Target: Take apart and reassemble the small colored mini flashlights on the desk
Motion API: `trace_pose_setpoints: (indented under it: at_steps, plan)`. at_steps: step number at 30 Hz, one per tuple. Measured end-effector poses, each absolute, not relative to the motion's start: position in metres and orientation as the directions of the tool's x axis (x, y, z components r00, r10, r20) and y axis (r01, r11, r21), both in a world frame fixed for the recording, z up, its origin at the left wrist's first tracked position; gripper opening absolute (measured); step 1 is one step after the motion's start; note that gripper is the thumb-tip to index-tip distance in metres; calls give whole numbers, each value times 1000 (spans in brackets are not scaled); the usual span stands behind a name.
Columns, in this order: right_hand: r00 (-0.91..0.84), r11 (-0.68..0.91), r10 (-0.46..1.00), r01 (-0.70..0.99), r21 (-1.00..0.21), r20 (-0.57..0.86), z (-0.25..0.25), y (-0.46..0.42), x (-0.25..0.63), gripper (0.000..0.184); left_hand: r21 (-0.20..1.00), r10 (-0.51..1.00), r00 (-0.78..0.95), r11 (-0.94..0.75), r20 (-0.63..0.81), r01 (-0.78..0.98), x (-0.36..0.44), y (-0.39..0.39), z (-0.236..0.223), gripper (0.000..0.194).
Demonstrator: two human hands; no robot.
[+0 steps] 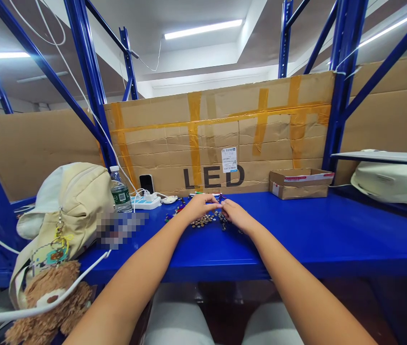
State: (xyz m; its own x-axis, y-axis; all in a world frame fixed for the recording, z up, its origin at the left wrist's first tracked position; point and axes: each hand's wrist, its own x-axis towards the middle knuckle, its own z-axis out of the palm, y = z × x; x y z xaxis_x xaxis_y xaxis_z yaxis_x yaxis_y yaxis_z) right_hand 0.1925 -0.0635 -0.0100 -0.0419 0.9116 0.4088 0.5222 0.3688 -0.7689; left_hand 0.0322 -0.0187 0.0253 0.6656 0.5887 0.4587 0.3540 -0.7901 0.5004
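My left hand [201,208] and my right hand [237,214] come together over the blue table, their fingertips meeting. Both have thumb and fingers drawn into a pinch; whatever is between them is too small to make out. Just below my left hand lies a pile of small round gold and silver-coloured pieces [203,221]. Small dark metallic bits [222,222] sit beside my right hand's fingers. Left of my left hand are small red and blue pieces [179,207], partly hidden. Thin green and red stick-like things show behind the hands.
On the left are a cream backpack [81,201] with a plush bear [52,302], a water bottle [120,191], a power strip [148,202] and a phone [146,183]. A cardboard tray [300,184] stands back right on the blue table [318,230]. Cardboard panels [167,148] close off the back.
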Motion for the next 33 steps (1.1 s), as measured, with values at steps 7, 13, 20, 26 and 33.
trace_pose_setpoints:
  at_steps: [7,13,20,26,33]
  plan:
    - [-21,345,874,731,-589,486,-5,-74,193,23,638,734,674,-561,87,528,20,-16,23,57]
    - [15,109,927,945,-307,376,1,-86,198,26,491,656,752,-678,66,547,12,-9,25,38]
    - [19,44,961,975,-217,276,2,-88,201,28,408,692,702,-697,167,590,-6,6,29,36]
    - [29,53,952,965,-257,304,3,-89,200,28,298,752,604,-659,264,690,-20,16,31,29]
    - [78,41,931,948,-315,358,0,-86,202,24,224,820,500,-562,281,796,-39,33,26,31]
